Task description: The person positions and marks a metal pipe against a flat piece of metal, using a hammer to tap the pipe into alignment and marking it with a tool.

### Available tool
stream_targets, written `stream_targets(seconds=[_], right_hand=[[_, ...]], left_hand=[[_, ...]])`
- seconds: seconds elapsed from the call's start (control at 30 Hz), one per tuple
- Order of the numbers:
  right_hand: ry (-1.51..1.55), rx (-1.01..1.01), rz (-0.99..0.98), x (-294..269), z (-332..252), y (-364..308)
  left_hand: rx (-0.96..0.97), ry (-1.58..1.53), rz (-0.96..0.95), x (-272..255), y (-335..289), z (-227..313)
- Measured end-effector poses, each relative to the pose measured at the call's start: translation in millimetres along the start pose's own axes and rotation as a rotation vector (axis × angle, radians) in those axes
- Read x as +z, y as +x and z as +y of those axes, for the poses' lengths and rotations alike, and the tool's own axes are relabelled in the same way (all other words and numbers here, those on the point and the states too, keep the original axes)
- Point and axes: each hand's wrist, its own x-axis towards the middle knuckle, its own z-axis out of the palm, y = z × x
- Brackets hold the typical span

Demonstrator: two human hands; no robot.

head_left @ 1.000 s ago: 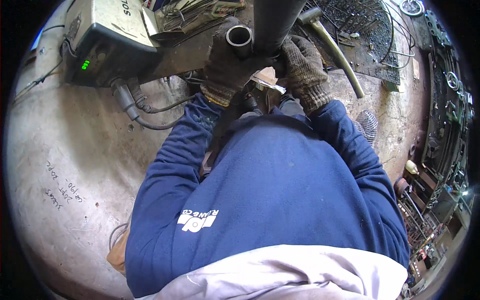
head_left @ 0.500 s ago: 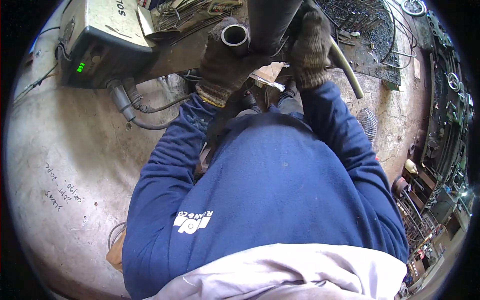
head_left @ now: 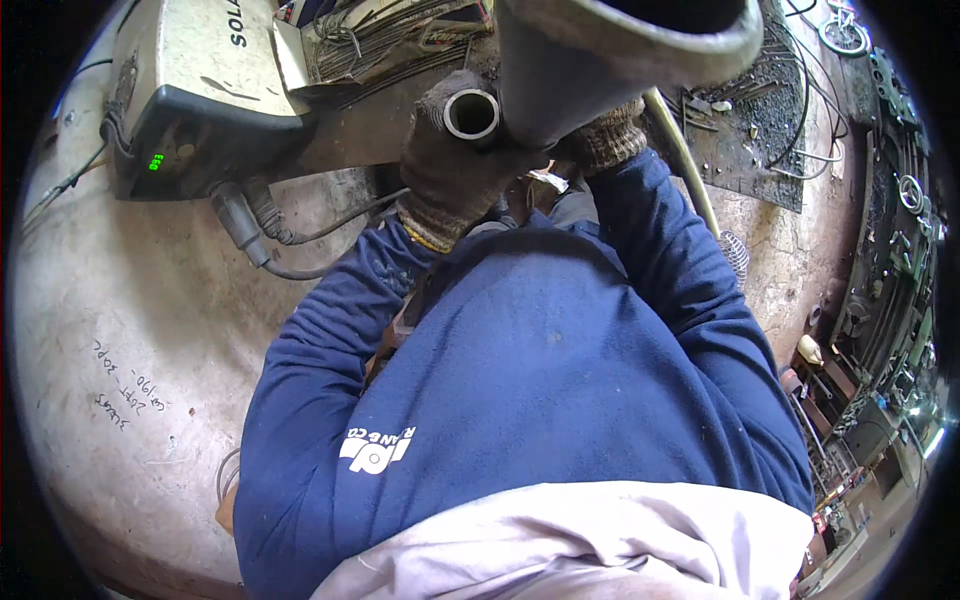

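My left hand (head_left: 440,175), in a dark knitted work glove, is wrapped around a short metal pipe (head_left: 471,114) whose round open end faces up. Right beside that pipe rises a wide grey metal tube (head_left: 560,90), its large open mouth tilted toward me. Whether pipe and tube are joined I cannot tell. My right hand (head_left: 612,138), gloved too, is against the far right side of the wide tube; its fingers are hidden behind it. A pale hose-like length (head_left: 682,160) runs down past my right wrist.
At the left stands a welding machine (head_left: 205,90) with a lit green display and a thick cable (head_left: 300,272) plugged in. Thin rods (head_left: 370,50) lie in a torn box on the bench. Dark scrap bits (head_left: 735,130) cover a plate at the right. Racks of metal parts (head_left: 890,250) line the right.
The wide tube has come up and tilted toward me, so its open mouth now shows. My right hand has slipped lower and behind it. My left hand has shifted slightly down with the pipe.
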Motion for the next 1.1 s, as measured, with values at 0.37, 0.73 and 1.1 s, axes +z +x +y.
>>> stream_targets(seconds=[0.37, 0.73, 1.1], right_hand=[[0.125, 0.107, 0.024, -16.8, -8.4, -11.6], [0.132, 0.755, -0.095, -27.9, -64.5, -75.0], [0.278, 0.741, -0.042, -29.2, -99.1, -126.3]], left_hand=[[0.086, -0.075, -0.102, -6.1, 6.2, -12.3], [0.098, -0.063, 0.16, 10.4, -1.3, -28.3], [0.704, 0.205, 0.099, -3.6, -75.2, -9.6]])
